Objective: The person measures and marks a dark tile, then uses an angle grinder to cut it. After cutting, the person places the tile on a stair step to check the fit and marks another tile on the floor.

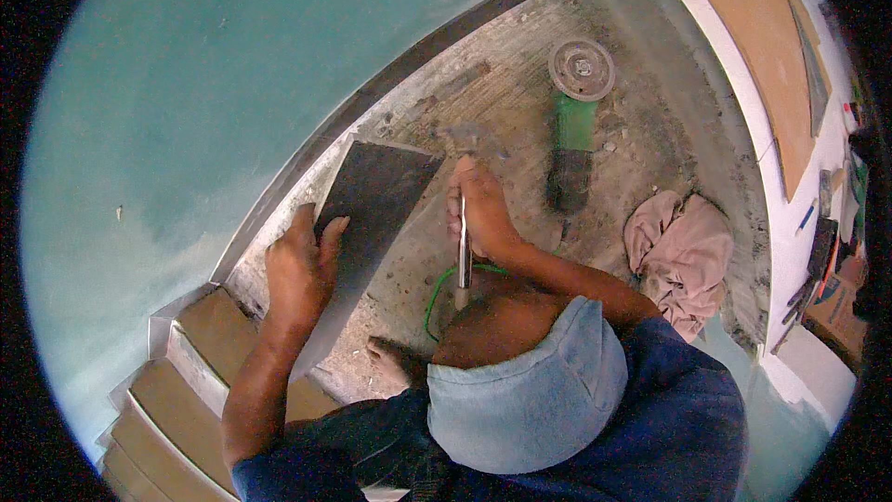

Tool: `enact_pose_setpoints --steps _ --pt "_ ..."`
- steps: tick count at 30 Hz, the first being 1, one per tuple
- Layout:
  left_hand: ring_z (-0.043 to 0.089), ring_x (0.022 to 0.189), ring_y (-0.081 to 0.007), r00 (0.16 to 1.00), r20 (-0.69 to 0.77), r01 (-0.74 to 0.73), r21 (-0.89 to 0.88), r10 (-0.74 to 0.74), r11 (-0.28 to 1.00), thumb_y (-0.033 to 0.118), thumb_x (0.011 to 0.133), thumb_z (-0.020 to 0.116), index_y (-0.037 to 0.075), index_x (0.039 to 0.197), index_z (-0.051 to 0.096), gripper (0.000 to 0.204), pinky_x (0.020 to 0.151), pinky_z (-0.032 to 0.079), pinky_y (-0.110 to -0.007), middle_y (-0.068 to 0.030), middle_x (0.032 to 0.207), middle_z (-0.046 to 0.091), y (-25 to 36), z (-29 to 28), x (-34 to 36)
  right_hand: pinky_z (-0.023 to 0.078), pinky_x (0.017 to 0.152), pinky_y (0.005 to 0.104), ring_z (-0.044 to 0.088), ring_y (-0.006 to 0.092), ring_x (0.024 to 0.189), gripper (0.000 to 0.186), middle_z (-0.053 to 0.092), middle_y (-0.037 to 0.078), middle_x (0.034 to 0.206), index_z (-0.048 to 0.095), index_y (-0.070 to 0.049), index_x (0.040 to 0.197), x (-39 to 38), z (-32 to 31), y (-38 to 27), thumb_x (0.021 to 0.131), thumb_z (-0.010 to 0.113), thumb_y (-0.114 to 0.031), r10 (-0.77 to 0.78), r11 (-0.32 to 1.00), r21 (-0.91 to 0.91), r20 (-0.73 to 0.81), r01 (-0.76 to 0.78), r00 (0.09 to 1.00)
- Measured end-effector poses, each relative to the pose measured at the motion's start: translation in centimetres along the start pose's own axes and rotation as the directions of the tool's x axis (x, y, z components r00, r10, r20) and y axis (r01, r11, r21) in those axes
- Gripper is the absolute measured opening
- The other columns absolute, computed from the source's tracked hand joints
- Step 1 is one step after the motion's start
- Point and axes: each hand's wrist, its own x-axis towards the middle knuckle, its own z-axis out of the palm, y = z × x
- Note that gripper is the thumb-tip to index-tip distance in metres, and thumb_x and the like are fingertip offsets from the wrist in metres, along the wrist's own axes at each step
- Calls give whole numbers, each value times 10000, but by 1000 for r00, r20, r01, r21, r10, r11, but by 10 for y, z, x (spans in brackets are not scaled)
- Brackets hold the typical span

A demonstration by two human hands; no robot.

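My left hand (302, 265) grips the left edge of a long dark grey tile (379, 191), its thumb lying on the face. The tile is tilted beside the skirting at the foot of the wall. My right hand (481, 209) is closed round the shiny metal handle of a hammer (464, 256). The hammer's head, blurred, sits just past my fist, near the tile's far right corner.
A green angle grinder (576, 121) lies on the rough concrete floor (520, 56), with a crumpled pink cloth (676, 256) to the right. A green cord (432, 302) loops by my knee. Tiled steps (172, 409) descend at lower left; a teal wall (204, 84) rises left.
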Motion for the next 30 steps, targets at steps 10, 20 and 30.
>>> enact_pose_setpoints --steps 10,20,30 --pt "674 660 -436 999 33 41 -42 -39 998 271 953 691 24 1001 602 268 576 526 -489 -239 737 670 -2 1 -1 389 390 311 439 140 438 378 468 6 618 492 -155 927 1 10 4 1038 485 -517 -131 990 -45 24 132 991" --pt "669 640 -432 999 27 40 -21 -39 999 285 947 699 18 997 601 288 562 520 -487 -239 729 666 -4 1 -1 406 386 321 453 144 435 366 471 10 622 468 -157 982 3 2 9 1040 477 -518 -143 989 -53 -33 142 989" --pt "671 636 -426 1000 -17 -22 -6 22 1000 278 946 699 22 1013 603 281 553 518 -481 -229 713 666 -10 3 1 408 380 326 457 146 429 388 476 12 623 469 -137 961 -1 1 -3 1043 470 -516 -134 989 -70 -90 128 987"
